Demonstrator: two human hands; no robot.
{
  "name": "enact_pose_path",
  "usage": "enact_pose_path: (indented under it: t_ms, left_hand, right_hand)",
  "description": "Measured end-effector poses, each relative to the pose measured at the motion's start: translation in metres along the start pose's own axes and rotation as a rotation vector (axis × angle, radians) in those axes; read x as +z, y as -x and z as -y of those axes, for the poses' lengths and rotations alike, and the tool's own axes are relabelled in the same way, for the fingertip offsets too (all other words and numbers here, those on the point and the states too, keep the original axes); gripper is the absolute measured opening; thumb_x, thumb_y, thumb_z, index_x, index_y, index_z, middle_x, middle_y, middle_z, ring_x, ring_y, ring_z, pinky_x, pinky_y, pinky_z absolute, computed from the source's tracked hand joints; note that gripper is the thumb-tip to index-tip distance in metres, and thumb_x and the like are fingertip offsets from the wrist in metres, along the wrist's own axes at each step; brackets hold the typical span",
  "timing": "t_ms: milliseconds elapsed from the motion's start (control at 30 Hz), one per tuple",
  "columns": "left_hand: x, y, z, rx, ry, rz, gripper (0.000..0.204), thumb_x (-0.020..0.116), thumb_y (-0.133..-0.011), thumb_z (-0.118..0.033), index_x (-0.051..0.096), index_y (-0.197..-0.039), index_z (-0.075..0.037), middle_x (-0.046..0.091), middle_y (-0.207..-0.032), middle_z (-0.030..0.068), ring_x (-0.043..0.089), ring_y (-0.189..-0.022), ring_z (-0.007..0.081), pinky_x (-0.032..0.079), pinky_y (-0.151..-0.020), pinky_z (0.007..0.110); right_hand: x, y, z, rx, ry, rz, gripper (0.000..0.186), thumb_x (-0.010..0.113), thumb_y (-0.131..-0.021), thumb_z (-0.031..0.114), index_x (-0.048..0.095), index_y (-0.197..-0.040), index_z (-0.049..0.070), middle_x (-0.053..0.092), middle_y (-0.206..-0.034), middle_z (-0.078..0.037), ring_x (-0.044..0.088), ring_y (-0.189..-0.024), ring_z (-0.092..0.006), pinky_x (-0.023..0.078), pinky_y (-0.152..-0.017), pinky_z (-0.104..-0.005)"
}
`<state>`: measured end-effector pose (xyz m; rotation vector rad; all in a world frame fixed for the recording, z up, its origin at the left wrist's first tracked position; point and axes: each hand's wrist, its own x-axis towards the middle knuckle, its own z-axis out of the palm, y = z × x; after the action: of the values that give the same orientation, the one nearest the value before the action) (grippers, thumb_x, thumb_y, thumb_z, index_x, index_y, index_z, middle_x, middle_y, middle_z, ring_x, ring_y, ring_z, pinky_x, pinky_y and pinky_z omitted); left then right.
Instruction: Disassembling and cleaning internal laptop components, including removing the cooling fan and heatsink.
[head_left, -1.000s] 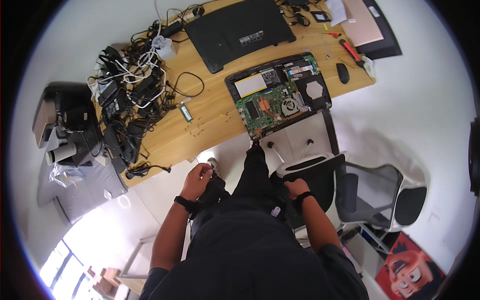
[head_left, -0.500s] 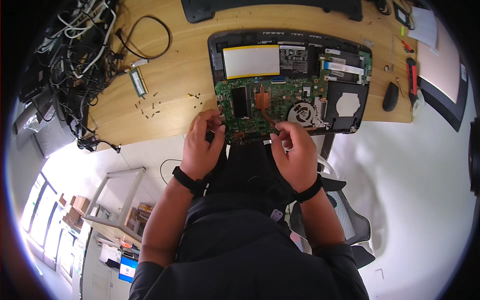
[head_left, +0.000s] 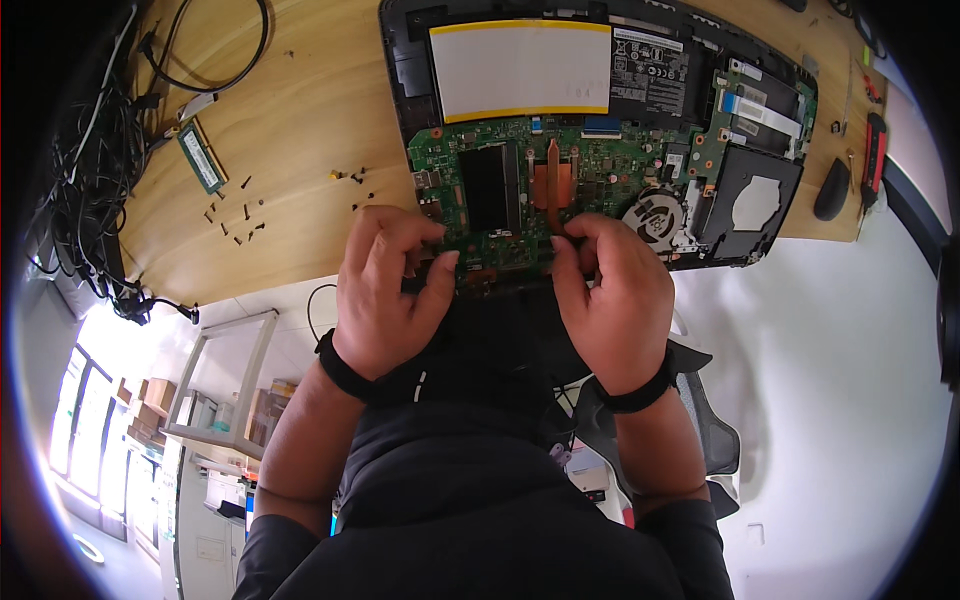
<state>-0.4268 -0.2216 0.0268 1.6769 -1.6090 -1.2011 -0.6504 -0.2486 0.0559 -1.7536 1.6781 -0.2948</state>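
An opened laptop base [head_left: 398, 75] lies with its insides exposed, its near edge over the table's front edge. Its green circuit board [head_left: 450, 152] carries a copper heat pipe [head_left: 553, 185], with a round fan [head_left: 655, 220] to the right. My left hand [head_left: 385, 290] is curled at the board's near left corner, with finger and thumb gripping around it. My right hand [head_left: 620, 290] pinches at the near end of the heat pipe; its fingertips partly hide that spot. A large white-faced battery [head_left: 520, 70] sits at the far side of the base.
Left of the laptop lie a green memory module [head_left: 203, 157] and several small screws [head_left: 245, 212]. Tangled cables [head_left: 85, 190] crowd the far left. To the right are a black mouse [head_left: 831, 190] and a red-and-black cutter [head_left: 874, 160] on the wooden table [head_left: 310, 110].
The view has moved closer to the laptop, so it appears larger. Both hands stay at its near edge, the left around the corner and the right by the heat pipe.
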Motion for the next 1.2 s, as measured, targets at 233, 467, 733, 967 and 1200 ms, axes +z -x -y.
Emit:
enact_pose_path:
  t_ms: [233,467,733,967,1200]
  left_hand:
    - [0.005,-0.013,-0.014,0.37,-0.276,-0.023,0.041,0.079,-0.075,-0.005,0.07,-0.115,-0.01,0.063,-0.125,0.0106,0.059,-0.109,0.0293,0.048,-0.095,0.041]
    - [0.012,-0.025,-0.018,0.347,-0.357,0.111,0.042,0.075,-0.078,-0.007,0.07,-0.12,-0.009,0.059,-0.144,0.0065,0.054,-0.128,0.029,0.045,-0.105,0.041]
    - [0.017,-0.026,-0.009,0.37,-0.322,0.092,0.041,0.074,-0.079,-0.007,0.07,-0.12,-0.008,0.059,-0.145,0.0071,0.054,-0.131,0.0277,0.045,-0.107,0.042]
    - [0.017,-0.023,-0.006,0.366,-0.315,0.125,0.042,0.074,-0.081,-0.006,0.069,-0.122,-0.009,0.059,-0.145,0.0112,0.051,-0.133,0.0336,0.039,-0.113,0.044]
    - [0.017,-0.024,-0.005,0.372,-0.312,0.128,0.042,0.073,-0.081,-0.006,0.07,-0.123,-0.009,0.059,-0.145,0.0107,0.051,-0.134,0.0336,0.039,-0.113,0.044]
  right_hand:
    - [-0.005,-0.003,-0.001,-0.044,0.089,0.075,0.016,0.071,-0.089,0.006,0.06,-0.1,0.005,0.066,-0.083,-0.009,0.065,-0.07,-0.0303,0.052,-0.062,-0.0394]
    - [-0.005,-0.005,-0.001,-0.069,0.136,0.091,0.016,0.069,-0.091,0.008,0.059,-0.102,0.005,0.065,-0.083,-0.009,0.066,-0.071,-0.0301,0.053,-0.062,-0.0387]
    - [-0.004,-0.005,0.001,-0.097,0.185,0.094,0.015,0.067,-0.093,0.009,0.058,-0.104,0.003,0.064,-0.081,-0.011,0.065,-0.07,-0.0302,0.052,-0.061,-0.0392]
    - [-0.005,-0.003,0.001,-0.095,0.239,0.124,0.015,0.066,-0.094,0.011,0.058,-0.105,0.003,0.064,-0.079,-0.011,0.065,-0.068,-0.0293,0.052,-0.06,-0.0389]
    - [-0.002,-0.003,0.001,-0.101,0.256,0.102,0.016,0.066,-0.094,0.011,0.057,-0.105,0.004,0.064,-0.08,-0.01,0.065,-0.068,-0.0289,0.052,-0.06,-0.039]
